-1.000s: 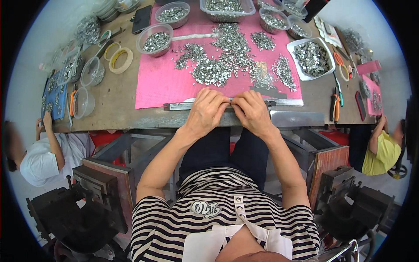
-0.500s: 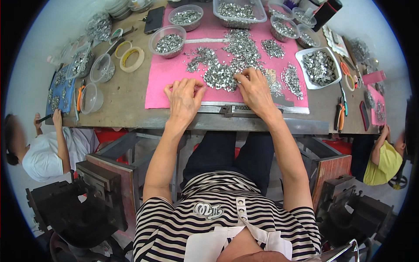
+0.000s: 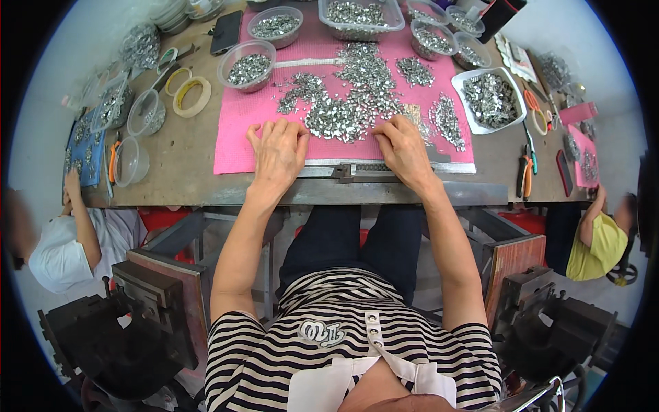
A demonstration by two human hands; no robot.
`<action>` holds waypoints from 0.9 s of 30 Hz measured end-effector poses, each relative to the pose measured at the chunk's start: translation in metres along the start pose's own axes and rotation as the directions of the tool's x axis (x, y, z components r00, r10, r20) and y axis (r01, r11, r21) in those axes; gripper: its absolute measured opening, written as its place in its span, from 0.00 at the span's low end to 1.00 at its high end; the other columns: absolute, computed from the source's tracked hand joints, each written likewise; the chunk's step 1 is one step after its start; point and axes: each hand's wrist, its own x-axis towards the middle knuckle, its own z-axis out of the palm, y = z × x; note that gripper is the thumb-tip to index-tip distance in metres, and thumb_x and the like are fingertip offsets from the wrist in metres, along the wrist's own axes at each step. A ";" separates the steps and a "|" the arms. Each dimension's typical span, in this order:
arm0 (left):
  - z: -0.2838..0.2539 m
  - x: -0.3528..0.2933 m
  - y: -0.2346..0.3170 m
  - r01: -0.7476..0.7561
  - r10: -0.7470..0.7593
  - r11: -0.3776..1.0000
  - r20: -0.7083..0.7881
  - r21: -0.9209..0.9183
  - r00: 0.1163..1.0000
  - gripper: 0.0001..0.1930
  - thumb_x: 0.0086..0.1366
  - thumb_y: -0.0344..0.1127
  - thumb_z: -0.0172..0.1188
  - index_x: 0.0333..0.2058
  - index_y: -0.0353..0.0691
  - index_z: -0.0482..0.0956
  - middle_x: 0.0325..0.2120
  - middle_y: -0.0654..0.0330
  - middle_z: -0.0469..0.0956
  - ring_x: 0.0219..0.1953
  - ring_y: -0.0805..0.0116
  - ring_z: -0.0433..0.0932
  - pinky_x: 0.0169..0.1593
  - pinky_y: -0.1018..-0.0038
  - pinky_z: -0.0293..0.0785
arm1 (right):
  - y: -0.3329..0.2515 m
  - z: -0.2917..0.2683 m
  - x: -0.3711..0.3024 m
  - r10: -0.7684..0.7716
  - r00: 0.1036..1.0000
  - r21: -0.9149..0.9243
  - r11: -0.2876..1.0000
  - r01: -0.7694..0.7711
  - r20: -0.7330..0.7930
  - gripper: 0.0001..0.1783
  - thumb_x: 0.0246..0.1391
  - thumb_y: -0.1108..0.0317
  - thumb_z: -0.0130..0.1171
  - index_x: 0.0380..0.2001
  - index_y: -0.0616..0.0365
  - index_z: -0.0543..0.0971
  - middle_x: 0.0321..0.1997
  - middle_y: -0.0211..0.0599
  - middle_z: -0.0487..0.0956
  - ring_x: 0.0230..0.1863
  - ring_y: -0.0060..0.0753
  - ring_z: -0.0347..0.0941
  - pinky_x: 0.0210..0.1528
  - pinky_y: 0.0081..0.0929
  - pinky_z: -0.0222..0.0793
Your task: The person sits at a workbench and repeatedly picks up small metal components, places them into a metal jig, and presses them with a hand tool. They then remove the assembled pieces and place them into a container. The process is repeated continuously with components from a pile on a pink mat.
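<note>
Small shiny metal pieces (image 3: pixel 343 118) lie in a loose heap on a pink ribbed mat (image 3: pixel 237 147). My left hand (image 3: pixel 278 154) rests over the mat, left of the heap, its fingers curled down and the thumb drawn in; whatever they hold is hidden. At the heap's right front edge is my right hand (image 3: pixel 405 152), thumb and forefinger pinched together; anything between them is too small to make out. Between my hands, along the mat's front edge, sits a dark slotted metal fixture (image 3: pixel 364 172) on a pale metal strip (image 3: pixel 312 169).
Clear tubs (image 3: pixel 248 66) of metal pieces line the mat's far side. A white dish (image 3: pixel 491 99) stands right, near orange-handled pliers (image 3: pixel 527 168). Tape rolls (image 3: pixel 192 96) and an uncovered tub (image 3: pixel 131 163) are left. Co-workers (image 3: pixel 79 237) sit on both sides.
The whole view has shifted slightly, moving the bench leftward in the picture. My right hand has drawn back a little from the heap toward the front edge. My left hand stays over the mat.
</note>
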 end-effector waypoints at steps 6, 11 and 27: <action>-0.002 -0.002 0.027 -0.078 0.082 0.981 0.015 -0.176 0.997 0.03 0.65 0.30 0.62 0.37 0.43 0.80 0.35 0.62 0.77 0.44 0.60 0.75 0.60 0.50 0.59 | 0.000 0.006 0.004 0.036 0.999 0.049 0.998 -0.035 -0.008 0.05 0.55 0.75 0.66 0.36 0.60 0.84 0.32 0.42 0.75 0.37 0.48 0.74 0.42 0.42 0.69; 0.008 -0.011 0.063 -0.169 0.192 0.921 0.031 -0.351 0.981 0.03 0.65 0.29 0.62 0.37 0.42 0.79 0.34 0.62 0.77 0.42 0.60 0.76 0.58 0.56 0.60 | 0.001 0.005 0.001 0.000 0.999 -0.013 1.000 -0.001 -0.049 0.06 0.53 0.75 0.68 0.34 0.61 0.82 0.31 0.42 0.76 0.36 0.47 0.75 0.39 0.41 0.69; 0.025 -0.011 0.075 -0.278 0.292 0.889 -0.020 -0.364 0.956 0.06 0.61 0.30 0.67 0.34 0.42 0.78 0.32 0.62 0.75 0.41 0.61 0.75 0.57 0.56 0.62 | 0.003 -0.005 -0.007 0.044 0.999 -0.013 0.999 -0.044 -0.013 0.06 0.54 0.73 0.69 0.33 0.60 0.80 0.34 0.38 0.77 0.38 0.44 0.75 0.42 0.40 0.66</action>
